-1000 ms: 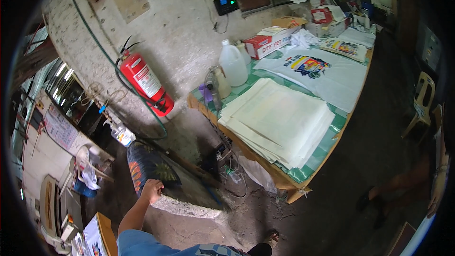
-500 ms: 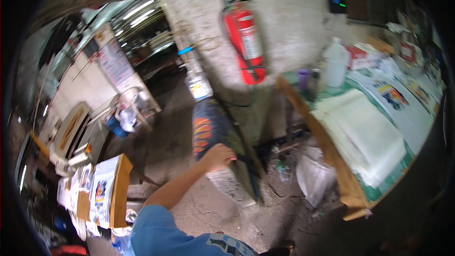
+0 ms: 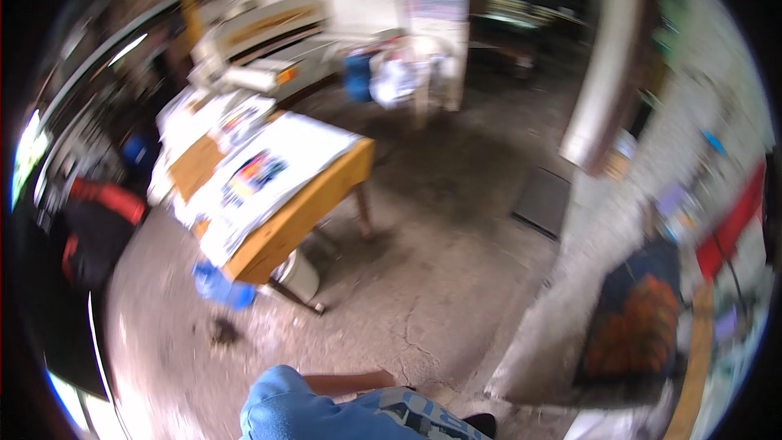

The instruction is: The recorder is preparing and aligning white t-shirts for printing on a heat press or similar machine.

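My left hand [image 3: 379, 379] is low in the picture, close to my blue shirt [image 3: 326, 415]. The bent forearm runs rightward from the sleeve, and the fingers are small and smeared by motion. Nothing can be made out in the hand. My right hand is out of the picture. Ahead to the left is a wooden table [image 3: 301, 216], with white sheets [image 3: 301, 143] bearing a colourful print spread over it. On the right, a dark cloth with an orange print [image 3: 635, 326] hangs against a low concrete block, apart from my hand.
Under the table are a white bucket [image 3: 297, 277] and a blue plastic container [image 3: 221, 287]. A concrete wall [image 3: 554, 310] and a red fire extinguisher [image 3: 729, 228] stand on the right. Farther back are a large beige machine [image 3: 277, 41] and a dark flat panel [image 3: 543, 202] on the floor.
The view has swung left, bringing the wooden table nearer the middle and the extinguisher to the right edge. My left hand has come away from the dark cloth and drawn in toward my body.
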The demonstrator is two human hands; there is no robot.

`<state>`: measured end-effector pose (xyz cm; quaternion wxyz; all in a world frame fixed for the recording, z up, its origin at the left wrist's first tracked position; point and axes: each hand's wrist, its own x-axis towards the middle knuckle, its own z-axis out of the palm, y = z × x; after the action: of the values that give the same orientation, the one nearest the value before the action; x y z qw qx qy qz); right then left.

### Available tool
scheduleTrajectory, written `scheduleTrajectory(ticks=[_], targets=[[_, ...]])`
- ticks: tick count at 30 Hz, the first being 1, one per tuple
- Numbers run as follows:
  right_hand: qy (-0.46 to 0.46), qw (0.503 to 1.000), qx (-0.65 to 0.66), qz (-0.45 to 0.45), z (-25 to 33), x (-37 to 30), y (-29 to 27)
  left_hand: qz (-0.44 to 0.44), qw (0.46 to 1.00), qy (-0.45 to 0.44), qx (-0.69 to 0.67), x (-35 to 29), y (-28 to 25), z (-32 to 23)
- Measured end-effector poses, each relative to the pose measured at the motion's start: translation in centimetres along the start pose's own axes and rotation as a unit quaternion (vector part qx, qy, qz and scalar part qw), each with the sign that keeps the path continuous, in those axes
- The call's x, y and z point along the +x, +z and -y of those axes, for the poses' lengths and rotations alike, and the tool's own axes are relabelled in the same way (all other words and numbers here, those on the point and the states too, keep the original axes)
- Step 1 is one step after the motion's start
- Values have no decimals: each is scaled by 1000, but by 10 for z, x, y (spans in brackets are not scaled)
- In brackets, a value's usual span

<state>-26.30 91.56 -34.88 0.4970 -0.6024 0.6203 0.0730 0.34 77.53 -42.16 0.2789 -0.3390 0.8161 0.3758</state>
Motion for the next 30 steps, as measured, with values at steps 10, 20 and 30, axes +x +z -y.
scheduleTrajectory(ticks=[10, 20, 30], targets=[[-49, 979, -120, 158, 17, 104, -64, -632, 660, -366, -179, -205, -213, 94], [-56, 994, -78, 57, 5, 234, -271, -49, 970, 133, -198, 59, -268, -8], [9, 999, 46, 10, -29, 275, -407, -467, 857, 152, -157, 143, -596, -10]])
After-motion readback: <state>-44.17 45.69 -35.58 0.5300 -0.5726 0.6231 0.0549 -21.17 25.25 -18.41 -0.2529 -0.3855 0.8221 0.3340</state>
